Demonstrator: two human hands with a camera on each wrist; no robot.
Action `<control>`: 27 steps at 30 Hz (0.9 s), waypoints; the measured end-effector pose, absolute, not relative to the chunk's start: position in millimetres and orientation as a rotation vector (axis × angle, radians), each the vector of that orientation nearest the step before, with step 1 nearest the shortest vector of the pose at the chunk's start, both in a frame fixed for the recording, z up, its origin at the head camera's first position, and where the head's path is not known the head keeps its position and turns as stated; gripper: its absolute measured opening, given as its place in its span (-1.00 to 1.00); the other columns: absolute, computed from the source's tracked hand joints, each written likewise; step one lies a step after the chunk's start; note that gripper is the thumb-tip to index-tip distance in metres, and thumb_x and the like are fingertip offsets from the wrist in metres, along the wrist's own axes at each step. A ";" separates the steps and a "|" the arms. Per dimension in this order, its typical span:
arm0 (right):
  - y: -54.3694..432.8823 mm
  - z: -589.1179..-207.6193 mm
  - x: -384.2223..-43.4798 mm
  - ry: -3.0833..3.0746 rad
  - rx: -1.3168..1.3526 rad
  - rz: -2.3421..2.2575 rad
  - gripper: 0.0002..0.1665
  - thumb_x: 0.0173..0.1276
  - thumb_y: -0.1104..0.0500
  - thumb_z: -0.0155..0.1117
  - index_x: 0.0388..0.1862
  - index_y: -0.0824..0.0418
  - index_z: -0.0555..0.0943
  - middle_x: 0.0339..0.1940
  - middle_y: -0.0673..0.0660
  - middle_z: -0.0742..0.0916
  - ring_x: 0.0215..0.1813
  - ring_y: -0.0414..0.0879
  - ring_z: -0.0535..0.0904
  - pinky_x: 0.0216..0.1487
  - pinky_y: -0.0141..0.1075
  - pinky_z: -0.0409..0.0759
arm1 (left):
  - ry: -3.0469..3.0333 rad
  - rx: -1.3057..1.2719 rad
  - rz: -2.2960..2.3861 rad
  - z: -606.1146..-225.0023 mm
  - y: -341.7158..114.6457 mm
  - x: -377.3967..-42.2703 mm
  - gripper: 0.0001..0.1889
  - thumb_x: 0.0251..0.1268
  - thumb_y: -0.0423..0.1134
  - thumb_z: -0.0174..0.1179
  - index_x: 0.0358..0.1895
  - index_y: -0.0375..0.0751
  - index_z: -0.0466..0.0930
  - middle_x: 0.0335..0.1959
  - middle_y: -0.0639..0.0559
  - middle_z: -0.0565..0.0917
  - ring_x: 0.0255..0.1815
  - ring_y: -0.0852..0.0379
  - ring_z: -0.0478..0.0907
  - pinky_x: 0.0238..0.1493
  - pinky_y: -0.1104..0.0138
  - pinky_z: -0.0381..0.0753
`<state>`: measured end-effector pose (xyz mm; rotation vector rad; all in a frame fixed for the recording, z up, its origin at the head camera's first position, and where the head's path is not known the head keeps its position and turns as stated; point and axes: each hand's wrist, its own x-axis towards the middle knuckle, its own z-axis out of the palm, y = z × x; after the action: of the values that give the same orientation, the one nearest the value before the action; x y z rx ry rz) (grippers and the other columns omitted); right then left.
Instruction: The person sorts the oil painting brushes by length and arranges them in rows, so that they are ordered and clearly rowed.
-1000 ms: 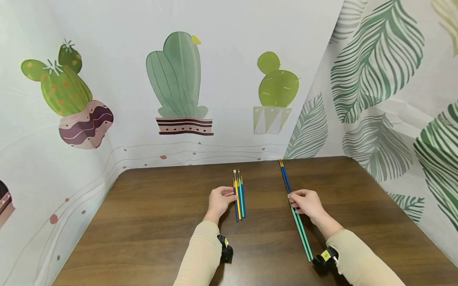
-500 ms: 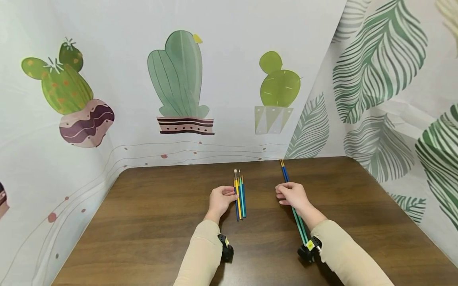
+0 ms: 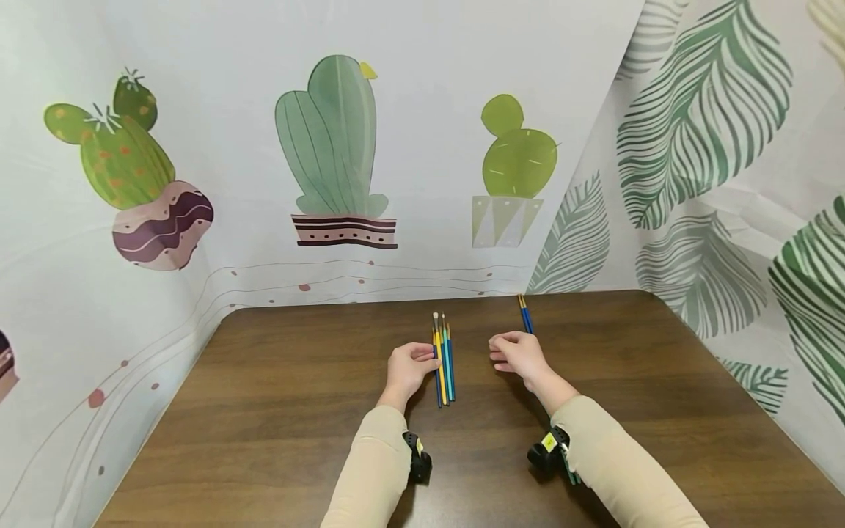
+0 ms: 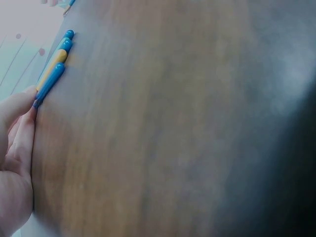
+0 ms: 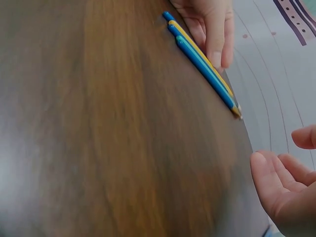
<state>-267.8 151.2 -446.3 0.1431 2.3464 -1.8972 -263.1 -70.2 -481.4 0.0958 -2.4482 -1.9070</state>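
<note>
On the wooden table lies a small bundle of paintbrushes (image 3: 443, 378) with blue, yellow and teal handles, bristles pointing to the back. My left hand (image 3: 405, 372) pinches the bundle's left side, its thumb (image 4: 20, 104) over the yellow and blue handles in the left wrist view. To the right, my right hand (image 3: 521, 357) is in the air holding nothing, thumb and fingers apart in the right wrist view. Two longer paintbrushes (image 3: 526, 317), blue and green, lie side by side past it. The right hand and forearm hide most of their length.
The brown wooden table (image 3: 277, 425) stretches out around both hands. Behind it hangs a white cloth (image 3: 422, 147) printed with cacti, and a leaf-print cloth (image 3: 700, 147) hangs at the right. Black cameras sit on both wrists.
My right hand has left the two long brushes and moved leftward toward the bundle, its forearm now covering them. The left hand stays at the bundle.
</note>
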 end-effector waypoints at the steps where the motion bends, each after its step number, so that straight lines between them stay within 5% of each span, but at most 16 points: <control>1: 149.2 -447.2 -268.6 2.341 0.141 -1.896 -0.61 0.38 0.20 0.06 0.05 0.47 0.50 0.05 0.44 0.63 -0.16 -0.07 0.69 -0.25 -0.29 0.71 | -2.448 0.097 -1.909 -481.0 -70.1 -262.7 -0.69 0.02 -0.41 0.37 -0.10 -0.38 0.64 -0.13 -0.23 0.71 -0.08 -0.03 0.69 -0.06 0.27 0.67; 27: 97.5 -455.7 -278.6 2.046 0.200 -2.007 -0.52 0.41 0.20 0.00 0.20 0.47 0.39 0.15 0.41 0.56 0.03 0.07 0.63 -0.08 -0.20 0.69 | -2.433 0.101 -1.941 -481.3 -70.2 -263.0 -0.69 0.04 -0.42 0.37 -0.09 -0.38 0.63 -0.14 -0.23 0.71 -0.08 -0.02 0.69 -0.07 0.27 0.67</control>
<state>-278.6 97.5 -455.7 0.1996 2.0456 -2.0074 -263.0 -70.2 -481.3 0.1006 -2.4326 -1.9412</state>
